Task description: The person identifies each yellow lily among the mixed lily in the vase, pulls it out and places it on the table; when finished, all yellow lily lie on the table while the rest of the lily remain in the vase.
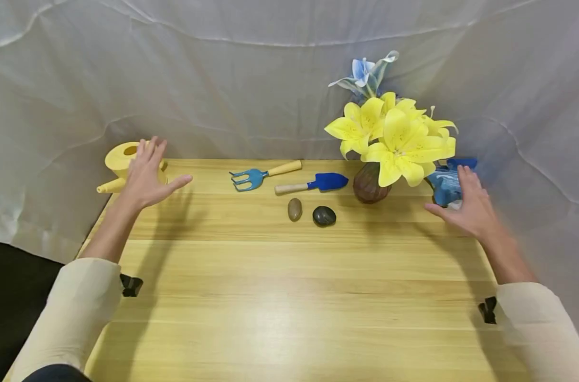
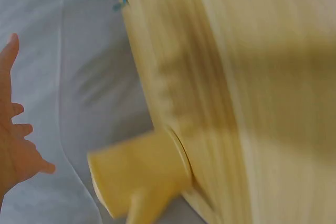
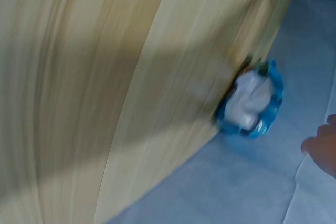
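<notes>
My left hand (image 1: 148,178) hovers with spread fingers in front of a yellow watering can (image 1: 122,156), hiding part of it. In the left wrist view the can (image 2: 142,171) stands apart from the hand (image 2: 18,150). On the other side, my right hand (image 1: 471,209) is held up with its fingers extended, partly covering a blue, wavy-edged object (image 1: 444,185). The right wrist view shows this blue object (image 3: 273,106) with something white inside its rim; its kind is unclear. Only a bit of the right hand (image 3: 324,148) appears there. Both hands hold nothing.
Along the back of the wooden table (image 1: 279,297) lie a blue hand fork (image 1: 251,179), a blue trowel (image 1: 329,181), a brown stone (image 1: 295,209) and a black stone (image 1: 324,216). A brown vase (image 1: 369,184) holds yellow lilies (image 1: 399,148) and blue flowers (image 1: 363,73). Grey cloth (image 1: 251,95) hangs behind.
</notes>
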A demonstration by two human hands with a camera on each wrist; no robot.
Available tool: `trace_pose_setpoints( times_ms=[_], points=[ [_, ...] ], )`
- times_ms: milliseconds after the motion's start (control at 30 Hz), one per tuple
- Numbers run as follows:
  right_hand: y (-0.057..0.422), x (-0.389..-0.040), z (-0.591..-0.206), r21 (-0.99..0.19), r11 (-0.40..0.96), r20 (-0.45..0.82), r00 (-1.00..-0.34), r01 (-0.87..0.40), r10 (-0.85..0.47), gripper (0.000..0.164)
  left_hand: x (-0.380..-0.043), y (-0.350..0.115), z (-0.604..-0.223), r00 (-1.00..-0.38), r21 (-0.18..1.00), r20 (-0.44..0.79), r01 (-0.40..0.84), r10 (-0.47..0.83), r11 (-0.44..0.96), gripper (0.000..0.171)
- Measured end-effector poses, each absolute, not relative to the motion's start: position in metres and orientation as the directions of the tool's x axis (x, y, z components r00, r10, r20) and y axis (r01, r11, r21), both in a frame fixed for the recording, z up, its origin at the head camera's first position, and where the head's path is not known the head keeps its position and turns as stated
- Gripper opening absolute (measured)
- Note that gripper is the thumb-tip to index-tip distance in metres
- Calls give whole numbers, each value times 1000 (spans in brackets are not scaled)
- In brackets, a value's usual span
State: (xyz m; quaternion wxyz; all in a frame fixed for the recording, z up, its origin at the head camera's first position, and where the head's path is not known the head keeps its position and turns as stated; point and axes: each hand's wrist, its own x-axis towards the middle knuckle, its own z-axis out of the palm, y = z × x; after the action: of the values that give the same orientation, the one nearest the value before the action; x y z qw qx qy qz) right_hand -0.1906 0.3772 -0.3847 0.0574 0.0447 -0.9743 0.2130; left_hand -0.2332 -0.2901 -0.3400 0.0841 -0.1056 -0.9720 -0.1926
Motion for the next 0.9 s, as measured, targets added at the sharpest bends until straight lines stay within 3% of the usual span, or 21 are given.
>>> trace_pose_setpoints(
  times_ms=[233, 533, 700, 900],
  points=[
    [345, -197, -391, -564, 824, 33, -999, -49, -37, 95, -253, -224, -338, -965, 551, 164, 263, 206, 792, 84],
    [312, -225, -406, -788, 613, 20, -998, -56, -65, 82, -275, -95, -354, -933, 749, 89, 293, 349, 594, 78],
    [299, -233, -410, -870, 469, 102, -987, -150, -125, 77, -278, -29, -358, -915, 879, 91, 260, 393, 401, 68],
    [287, -230, -399, -894, 418, 110, -984, -159, -140, 68, -280, 24, -356, -917, 988, 79, 124, 391, 90, 46]
  ],
)
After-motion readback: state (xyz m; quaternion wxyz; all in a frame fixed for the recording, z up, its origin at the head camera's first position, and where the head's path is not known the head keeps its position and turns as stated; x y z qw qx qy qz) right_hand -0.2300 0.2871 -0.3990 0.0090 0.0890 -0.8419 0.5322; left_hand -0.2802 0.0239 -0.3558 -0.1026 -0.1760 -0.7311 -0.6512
